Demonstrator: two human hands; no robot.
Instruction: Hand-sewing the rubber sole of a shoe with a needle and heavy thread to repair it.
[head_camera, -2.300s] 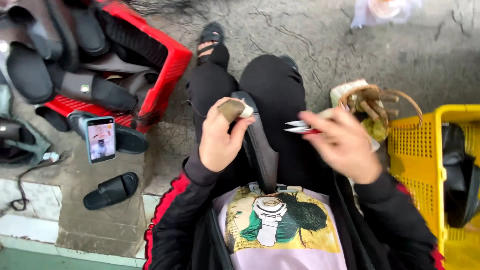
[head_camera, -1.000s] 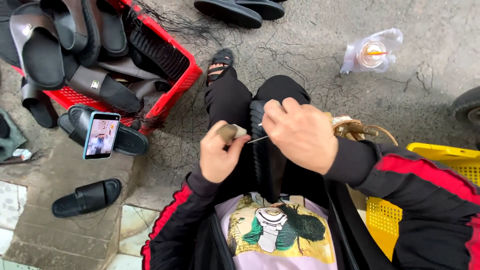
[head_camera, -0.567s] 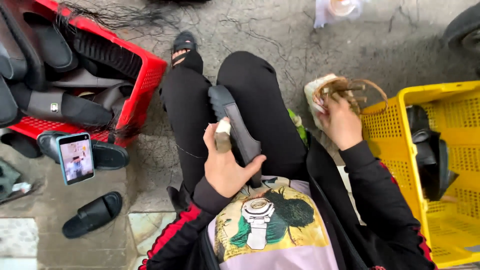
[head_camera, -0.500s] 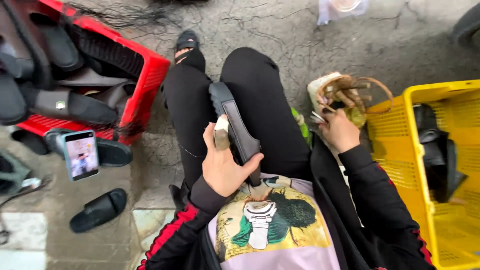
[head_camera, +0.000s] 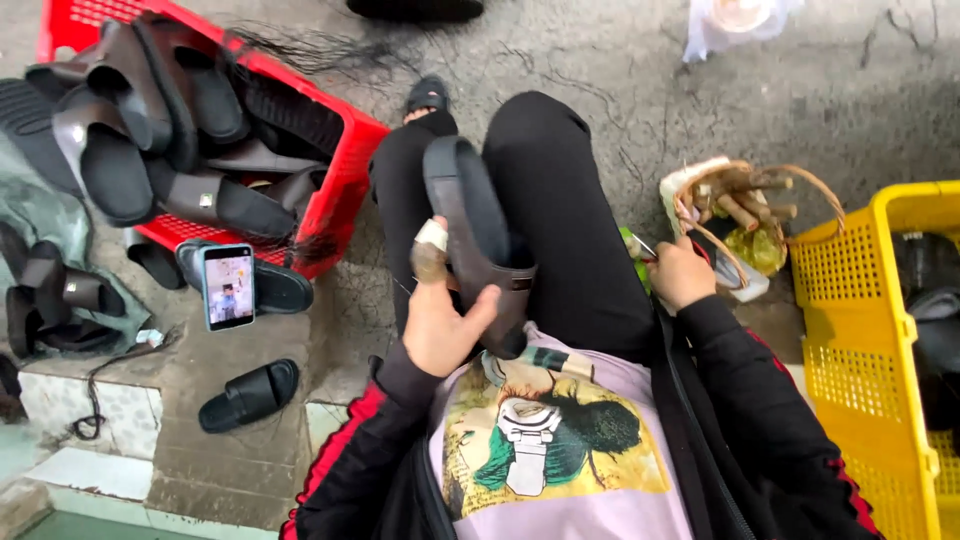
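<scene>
Sandals, black, heaped in a red plastic crate (head_camera: 345, 190) at far left, soles and straps jumbled, some spilling over its near rim. More loose black sandals lie on the concrete below the crate; one single slide (head_camera: 248, 395) sits alone near the step edge. Smartphone (head_camera: 229, 286), screen lit, rests propped on one of these sandals, just beside the crate's corner. Centre: person seated, legs in black trousers, black jacket with red stripe along the sleeves, printed pale shirt. Left hand (head_camera: 440, 320) grips a black slide sandal (head_camera: 475, 240) lying along the left thigh, sole up; thumb curled over the strap end, index finger wrapped in pale tape and pressed along the sandal's edge. Right of the legs, right hand (head_camera: 680, 275) is down near the ground, fingers closed narrowly around a small metal tool, possibly scissors or snips, too small to tell. Just beyond that hand, a small woven basket (head_camera: 690, 200) with a hoop handle, holding wooden sticks and something green. Far right: yellow plastic crate (head_camera: 850, 320), perforated walls, dark sandals inside.
</scene>
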